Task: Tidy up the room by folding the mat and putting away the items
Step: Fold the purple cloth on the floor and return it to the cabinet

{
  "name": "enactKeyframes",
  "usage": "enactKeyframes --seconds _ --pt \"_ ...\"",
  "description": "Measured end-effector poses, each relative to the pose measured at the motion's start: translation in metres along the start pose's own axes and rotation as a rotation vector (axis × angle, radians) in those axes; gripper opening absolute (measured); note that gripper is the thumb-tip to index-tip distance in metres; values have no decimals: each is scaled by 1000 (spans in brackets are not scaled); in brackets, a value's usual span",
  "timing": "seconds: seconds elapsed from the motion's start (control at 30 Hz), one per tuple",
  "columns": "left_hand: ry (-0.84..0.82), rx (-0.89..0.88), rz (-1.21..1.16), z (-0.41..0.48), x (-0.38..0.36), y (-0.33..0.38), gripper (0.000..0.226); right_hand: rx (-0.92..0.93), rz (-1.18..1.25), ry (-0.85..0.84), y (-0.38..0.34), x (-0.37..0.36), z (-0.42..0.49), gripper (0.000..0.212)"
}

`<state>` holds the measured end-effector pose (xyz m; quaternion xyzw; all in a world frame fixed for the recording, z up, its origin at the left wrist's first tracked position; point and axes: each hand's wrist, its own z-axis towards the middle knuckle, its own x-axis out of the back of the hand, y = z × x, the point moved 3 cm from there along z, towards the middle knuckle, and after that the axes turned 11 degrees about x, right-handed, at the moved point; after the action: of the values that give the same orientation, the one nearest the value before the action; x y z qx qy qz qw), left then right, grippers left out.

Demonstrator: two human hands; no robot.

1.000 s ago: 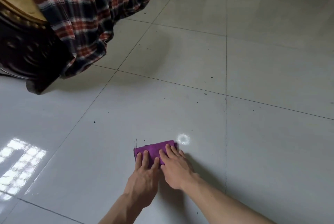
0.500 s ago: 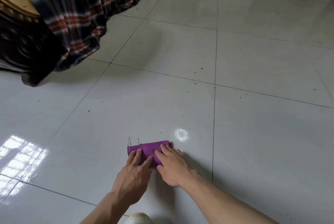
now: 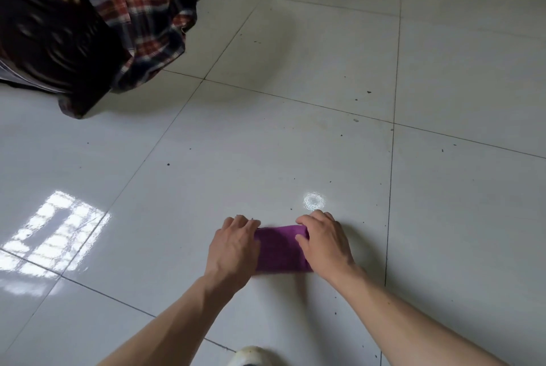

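Note:
A small purple folded mat [image 3: 279, 249] lies on the white tiled floor [image 3: 295, 144] in front of me. My left hand [image 3: 233, 249] grips its left end, fingers curled over the far left edge. My right hand [image 3: 323, 243] grips the right end, fingers curled over the far corner and thumb on top of the cloth. Only the middle strip of the mat shows between the two hands.
A dark carved wooden bed frame [image 3: 44, 40] stands at the upper left, with a plaid blanket [image 3: 141, 5] hanging down to the floor. A white shoe tip [image 3: 251, 358] shows at the bottom edge. A bright window reflection [image 3: 56, 235] lies left of the mat.
Both hands moved apart from the mat's middle, where they pressed flat, to its two ends, with fingers now curled over the edges. The view tilted down and closer.

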<state>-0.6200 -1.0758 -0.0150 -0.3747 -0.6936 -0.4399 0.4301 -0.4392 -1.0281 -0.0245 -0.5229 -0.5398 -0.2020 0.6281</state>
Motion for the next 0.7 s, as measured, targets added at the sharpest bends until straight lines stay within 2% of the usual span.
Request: enactKeyframes --seconds 0.13,0.2,0.27,0.33,0.4,0.5,0.6,0.7 --pt "-36 -4 26 7 -3 -2 32 -11 38 22 4 -2 5 12" --pt "-26 -5 37 6 -3 -5 30 -5 35 36 6 -4 4 11" --pt "52 -95 70 1 -5 -6 29 43 -10 84 5 -5 1 27" --pt "152 -256 96 -9 -9 -7 25 154 -52 116 -1 -8 -2 47" --pt "151 -352 117 -20 -18 -10 35 299 -113 93 -13 -16 -6 53" --pt "39 -327 229 -31 -43 -16 59 355 -213 -4 -26 -37 -18 57" --pt "0 -318 285 -44 -56 -11 59 311 -253 -73 -27 -55 -30 64" --pt "78 -340 298 -52 -51 -4 56 290 -300 -38 -24 -64 -36 67"
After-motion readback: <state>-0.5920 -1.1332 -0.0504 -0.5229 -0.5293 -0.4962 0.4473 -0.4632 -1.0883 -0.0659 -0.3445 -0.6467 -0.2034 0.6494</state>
